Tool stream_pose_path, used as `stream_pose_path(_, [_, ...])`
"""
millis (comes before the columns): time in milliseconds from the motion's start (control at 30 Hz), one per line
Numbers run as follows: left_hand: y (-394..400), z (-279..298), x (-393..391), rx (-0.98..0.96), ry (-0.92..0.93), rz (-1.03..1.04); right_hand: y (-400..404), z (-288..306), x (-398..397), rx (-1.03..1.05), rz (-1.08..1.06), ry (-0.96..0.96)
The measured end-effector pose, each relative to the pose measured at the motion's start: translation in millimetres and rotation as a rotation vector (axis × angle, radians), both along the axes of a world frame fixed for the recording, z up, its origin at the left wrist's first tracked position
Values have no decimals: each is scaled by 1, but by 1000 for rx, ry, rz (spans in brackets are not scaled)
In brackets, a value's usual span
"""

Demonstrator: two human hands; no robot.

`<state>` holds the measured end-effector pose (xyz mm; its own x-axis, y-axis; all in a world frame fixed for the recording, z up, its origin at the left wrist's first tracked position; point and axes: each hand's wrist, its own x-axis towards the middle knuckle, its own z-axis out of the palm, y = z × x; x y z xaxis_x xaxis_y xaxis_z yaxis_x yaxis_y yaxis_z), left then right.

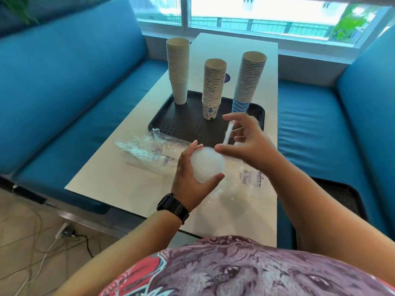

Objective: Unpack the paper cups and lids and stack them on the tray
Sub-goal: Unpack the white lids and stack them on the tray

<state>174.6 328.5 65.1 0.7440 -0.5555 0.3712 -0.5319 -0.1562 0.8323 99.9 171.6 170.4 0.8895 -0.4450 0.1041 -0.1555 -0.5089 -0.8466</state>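
Head view: a sleeve of lids (207,165) is being gripped end-on at frame centre by the left hand (190,178), its long axis pointing toward the camera. The twisted wrapper tail (228,133) is being pinched just above it by the right hand (245,139). The tray (171,124) is lying directly beyond, toward upper frame, three cup stacks (214,88) on its far half, near half bare. Empty wrappers (147,149) are crowding the left approach.

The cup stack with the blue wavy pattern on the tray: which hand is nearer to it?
Right. The right hand is just in front of the blue-patterned cup stack, pinching twisted plastic. The left hand is lower and further left, gripping the wrapped lids.
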Motion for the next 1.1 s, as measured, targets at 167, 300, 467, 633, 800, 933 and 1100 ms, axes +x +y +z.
stream_pose_path(167, [3,-2,7,11,1,-22,-59,-30,16,-42,-316,59])
stream_pose_path(300, [6,-2,8,-1,-13,-29,-87,-70,25,-97,-420,185])
stream_pose_path(467, [7,-1,9,-4,-40,-56,-93,-104,37,-246,-460,317])
stream_pose_path(633, [6,-2,11,11,-81,-54,-96,-121,38,-369,-357,484])
stream_pose_path(800, [6,-3,11,20,-81,-59,-96,-122,41,-455,-363,502])
stream_pose_path(933, [6,-4,12,20,-87,-56,-95,-112,49,-467,-252,467])
stream_pose_path(1100, [6,-4,13,14,-78,-59,-97,-107,62,-467,-97,714])
